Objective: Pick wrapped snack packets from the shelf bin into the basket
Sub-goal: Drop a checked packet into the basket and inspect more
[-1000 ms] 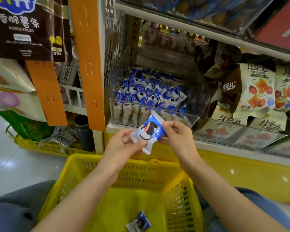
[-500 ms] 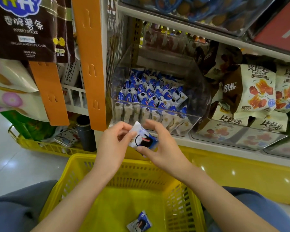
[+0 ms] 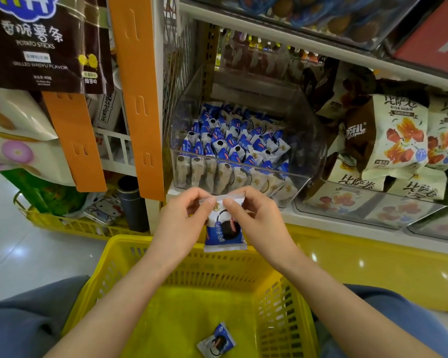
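Packet [image 3: 224,229] is pinched at its top seam by left hand [image 3: 181,223] and right hand [image 3: 259,223], both closed on it, hung over basket [image 3: 130,244]. Its sides are partly hidden by knuckles. Behind the grip, bin [image 3: 243,174] is seen; second packet [image 3: 216,341] lies below.

One snack packet [image 3: 224,228] hangs upright above the far rim of the yellow basket [image 3: 130,241], blue end down. The left hand [image 3: 181,223] and the right hand [image 3: 259,223] each pinch its top seam between thumb and fingers. A second packet [image 3: 216,341] lies flat on the basket floor, toward the near side. The clear shelf bin [image 3: 313,140], stocked with like packets, stands beyond and above the basket's far rim.
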The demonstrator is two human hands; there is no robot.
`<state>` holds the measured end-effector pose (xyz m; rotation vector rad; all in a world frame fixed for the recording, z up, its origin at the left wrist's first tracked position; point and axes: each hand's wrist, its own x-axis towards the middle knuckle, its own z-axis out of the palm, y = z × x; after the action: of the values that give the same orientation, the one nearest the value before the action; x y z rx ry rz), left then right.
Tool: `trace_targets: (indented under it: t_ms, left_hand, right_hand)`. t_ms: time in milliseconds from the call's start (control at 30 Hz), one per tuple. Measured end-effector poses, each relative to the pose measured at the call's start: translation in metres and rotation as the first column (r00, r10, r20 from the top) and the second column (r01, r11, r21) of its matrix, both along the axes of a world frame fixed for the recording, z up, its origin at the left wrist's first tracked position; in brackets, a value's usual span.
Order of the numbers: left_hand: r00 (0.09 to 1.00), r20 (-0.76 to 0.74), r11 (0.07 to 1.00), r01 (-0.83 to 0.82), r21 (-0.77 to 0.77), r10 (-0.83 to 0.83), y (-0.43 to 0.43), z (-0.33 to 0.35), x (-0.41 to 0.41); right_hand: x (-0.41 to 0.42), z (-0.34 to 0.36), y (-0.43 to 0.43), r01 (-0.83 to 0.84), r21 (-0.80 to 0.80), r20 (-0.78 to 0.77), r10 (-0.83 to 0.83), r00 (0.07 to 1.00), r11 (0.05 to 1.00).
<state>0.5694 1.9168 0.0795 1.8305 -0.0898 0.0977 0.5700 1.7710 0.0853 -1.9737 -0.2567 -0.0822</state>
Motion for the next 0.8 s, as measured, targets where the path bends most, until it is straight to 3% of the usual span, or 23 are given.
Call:
trace_targets:
  t_ms: [167, 233, 333, 500, 667, 800]
  left_hand:
    - [0.996, -0.065, 0.996, 0.048, -0.075, -0.053, -0.001, -0.001, 0.000]
    - [0.994, -0.083, 0.993, 0.065, -0.099, -0.074, -0.001, -0.001, 0.000]
    - [0.994, -0.094, 0.993, 0.042, -0.110, -0.053, -0.002, -0.003, 0.001]
    - [0.968, -0.248, 0.998, 0.034, -0.053, -0.046, -0.001, -0.011, 0.005]
    - [0.887, -0.440, 0.951, 0.001, -0.309, -0.143, 0.001, -0.007, 0.009]
    - [0.797, -0.574, 0.951, -0.001, -0.310, -0.186, 0.003, -0.004, 0.007]
  right_hand:
    - [-0.003, 0.000, -0.002, 0.067, -0.287, 0.332, 0.034, 0.943, 0.956]
    - [-0.003, 0.000, -0.002, 0.102, -0.356, 0.397, 0.052, 0.916, 0.929]
    - [-0.003, 0.000, -0.003, 0.159, -0.315, 0.385, -0.027, 0.922, 0.936]
    - [0.000, 0.005, -0.006, 0.212, -0.067, 0.281, -0.186, 0.941, 0.975]
    - [-0.001, 0.007, -0.004, 0.142, -0.040, 0.317, -0.122, 0.940, 0.989]
    - [-0.003, 0.006, -0.003, 0.076, -0.058, 0.422, -0.045, 0.906, 0.995]
